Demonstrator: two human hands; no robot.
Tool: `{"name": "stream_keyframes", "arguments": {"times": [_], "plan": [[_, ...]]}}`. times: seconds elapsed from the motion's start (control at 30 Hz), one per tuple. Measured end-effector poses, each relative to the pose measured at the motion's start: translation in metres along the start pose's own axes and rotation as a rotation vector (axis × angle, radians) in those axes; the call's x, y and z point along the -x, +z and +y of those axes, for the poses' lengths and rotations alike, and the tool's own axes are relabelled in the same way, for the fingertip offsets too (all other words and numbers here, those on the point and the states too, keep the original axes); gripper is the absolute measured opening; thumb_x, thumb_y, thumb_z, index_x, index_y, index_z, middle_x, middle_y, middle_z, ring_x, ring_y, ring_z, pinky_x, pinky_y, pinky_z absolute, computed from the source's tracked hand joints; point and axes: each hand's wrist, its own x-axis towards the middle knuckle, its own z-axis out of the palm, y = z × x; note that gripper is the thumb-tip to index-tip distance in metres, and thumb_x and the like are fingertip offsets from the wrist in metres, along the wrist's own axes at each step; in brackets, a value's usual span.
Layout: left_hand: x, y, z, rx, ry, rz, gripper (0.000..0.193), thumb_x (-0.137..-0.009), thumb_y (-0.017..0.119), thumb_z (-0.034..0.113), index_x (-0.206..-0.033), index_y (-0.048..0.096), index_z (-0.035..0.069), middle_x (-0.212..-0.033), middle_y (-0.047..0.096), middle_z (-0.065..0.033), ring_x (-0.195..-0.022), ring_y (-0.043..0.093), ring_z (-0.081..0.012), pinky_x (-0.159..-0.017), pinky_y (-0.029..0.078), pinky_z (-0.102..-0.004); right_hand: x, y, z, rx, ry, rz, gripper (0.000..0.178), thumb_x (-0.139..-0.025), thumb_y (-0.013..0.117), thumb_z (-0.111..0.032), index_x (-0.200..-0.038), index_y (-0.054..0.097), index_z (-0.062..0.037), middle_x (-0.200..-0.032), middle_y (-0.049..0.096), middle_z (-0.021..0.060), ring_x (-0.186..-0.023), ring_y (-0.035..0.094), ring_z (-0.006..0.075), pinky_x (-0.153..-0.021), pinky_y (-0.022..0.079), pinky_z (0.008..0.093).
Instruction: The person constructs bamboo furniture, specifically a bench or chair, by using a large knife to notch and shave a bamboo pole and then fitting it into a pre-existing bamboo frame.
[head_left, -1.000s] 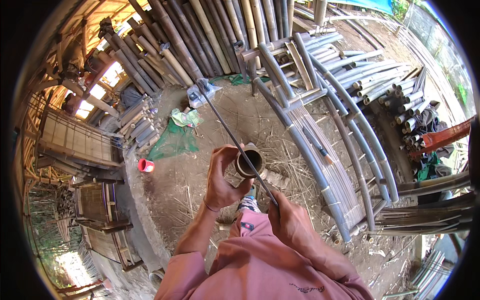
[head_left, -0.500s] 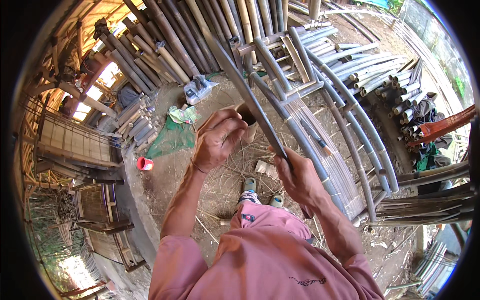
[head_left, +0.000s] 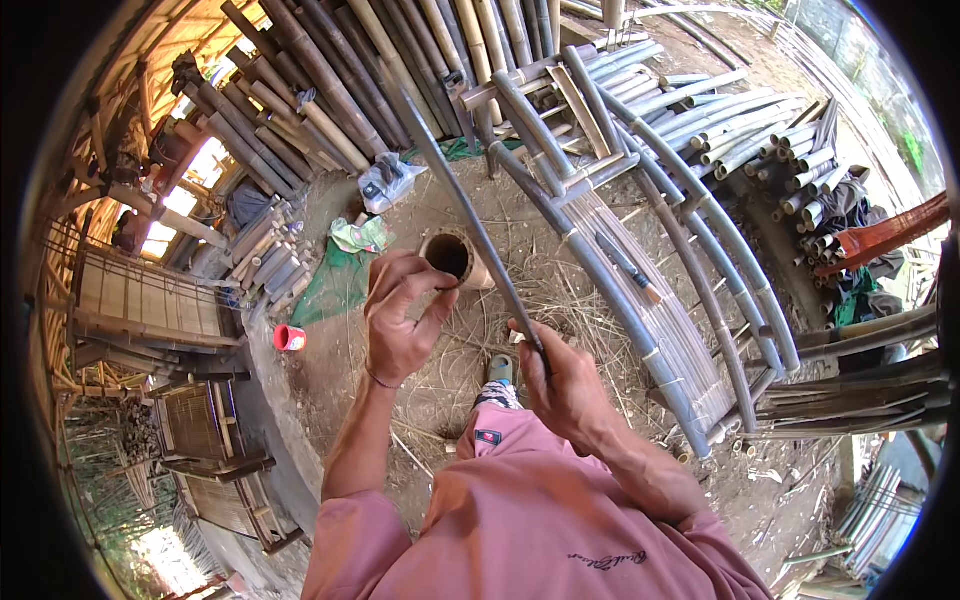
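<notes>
In my right hand is the handle of a machete, its long, narrow, dark blade pointing up and to the left, away from me. My left hand hangs in front of the blade's left side, thumb and forefinger pinched together; whatever lies between the fingertips, if anything, is too small to make out. Just beyond those fingertips a thick bamboo tube stands with its open, hollow end facing up. The blade passes across the right side of the tube in this view, and I cannot tell whether they touch.
On the right lies a bamboo frame chair with a brush-like tool on its slats. Bamboo poles lean at the back; more are stacked at far right. A red cup and plastic bag sit leftward.
My left hand has drawn slightly left and down, away from the blade. The machete has shifted left and lower with my right hand. More of the bamboo tube shows.
</notes>
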Motion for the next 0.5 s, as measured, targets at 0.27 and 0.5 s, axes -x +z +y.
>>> {"name": "stream_keyframes", "arguments": {"times": [0.27,0.5], "plan": [[0.011,-0.005,0.003,0.035,-0.052,-0.022,0.02,-0.074,0.072,0.0,-0.092,0.066,0.006,-0.099,0.06,-0.0091,-0.105,0.054,-0.0317,-0.091,0.044,-0.0415,0.003,-0.001,-0.001,0.056,0.043,-0.047,0.028,-0.091,0.053,-0.004,-0.118,0.052,0.0035,-0.076,0.062,0.0225,-0.066,0.063,0.0392,-0.059,0.049,0.0448],[0.017,-0.001,0.0,0.1,-0.099,-0.011,0.021,-0.076,0.072,-0.001,-0.092,0.06,0.003,-0.107,0.059,-0.0132,-0.116,0.055,-0.0333,-0.095,0.045,-0.0398,0.0,-0.012,-0.004,0.049,0.125,-0.06,0.028,-0.092,0.052,-0.005,-0.119,0.053,0.0027,-0.073,0.061,0.0223,-0.064,0.063,0.0391,-0.058,0.048,0.0438]]}}
